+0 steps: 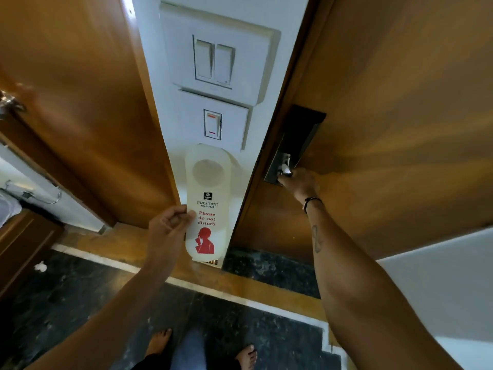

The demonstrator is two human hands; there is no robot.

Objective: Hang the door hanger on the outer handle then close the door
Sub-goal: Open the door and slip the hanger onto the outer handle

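Observation:
My left hand (pixel 168 225) pinches the left edge of a white door hanger (pixel 208 206) with red "Please do not disturb" print and a round hole near its top. It hangs upright in front of the white wall strip. My right hand (pixel 298 182) reaches to the wooden door (pixel 386 116) on the right and grips its metal handle (pixel 285 166), which sits on a dark lock plate (pixel 296 140). The door looks shut against its frame.
White switch plates (pixel 216 62) are mounted on the wall strip above the hanger. A second wooden door (pixel 74 102) with a metal handle (pixel 9 102) stands at the left. My bare feet (pixel 160 343) rest on a dark stone floor (pixel 66 289).

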